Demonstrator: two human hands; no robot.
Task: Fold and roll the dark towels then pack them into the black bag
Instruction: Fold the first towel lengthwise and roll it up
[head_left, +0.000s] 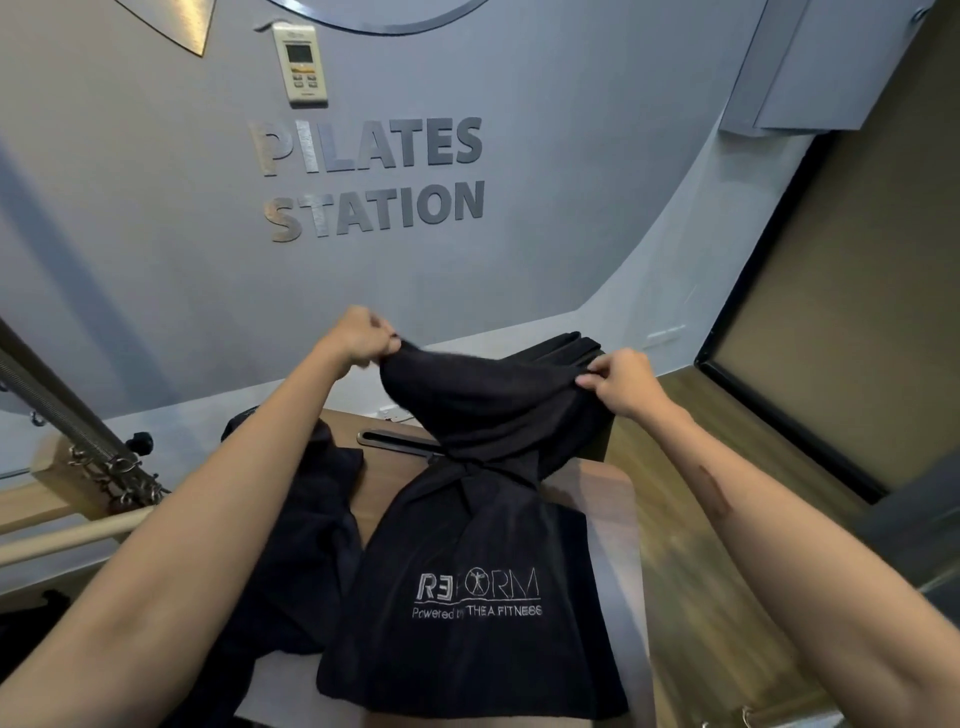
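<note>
A dark towel (483, 561) with a white "REFORM" logo hangs twisted in the middle over the wooden platform. My left hand (361, 335) pinches its upper left corner and my right hand (623, 382) pinches its upper right corner, both raised above the platform. The lower half of the towel lies flat near me. A second dark towel (306, 519) lies crumpled to the left, partly under my left forearm. A black folded thing (563, 345) shows behind the held towel; whether it is the bag I cannot tell.
The wooden platform (602, 499) has a slot handle (395, 439) at its far end. Springs and a metal frame (78, 426) stand at the left with a wooden bar (67, 540). A grey wall lies ahead, wooden floor (691, 519) to the right.
</note>
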